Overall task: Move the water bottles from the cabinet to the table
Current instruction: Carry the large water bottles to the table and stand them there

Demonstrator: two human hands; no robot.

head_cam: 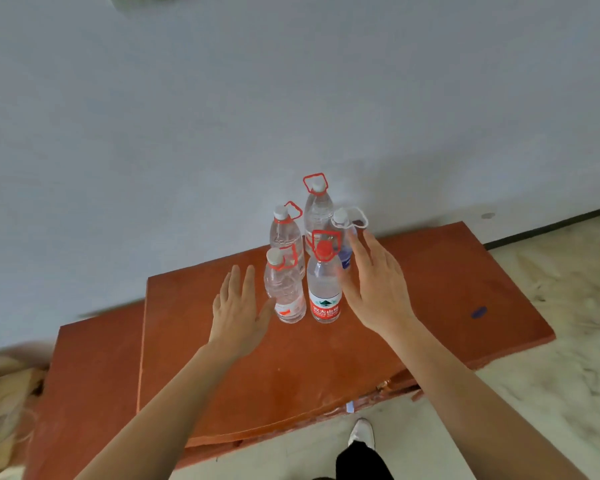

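Several clear water bottles stand upright in a cluster on the red-brown cabinet top (pixel 430 289), near the wall. At the front stand a red-capped bottle with a red label (pixel 323 289) and a white-capped bottle (pixel 284 289) to its left. Behind them are two taller white-capped bottles (pixel 284 233) (pixel 317 209) and a blue-labelled bottle (pixel 343 237). My left hand (pixel 238 313) is spread flat just left of the front white-capped bottle, thumb close to it. My right hand (pixel 374 282) is spread beside the red-capped bottle, fingers in front of the blue-labelled one. Neither hand grips anything.
The white wall (pixel 291 98) rises right behind the bottles. A lower red-brown surface (pixel 94 375) adjoins the cabinet on the left. Pale marbled floor (pixel 551 375) lies to the right and front, with my white shoe (pixel 361 433) below the cabinet edge.
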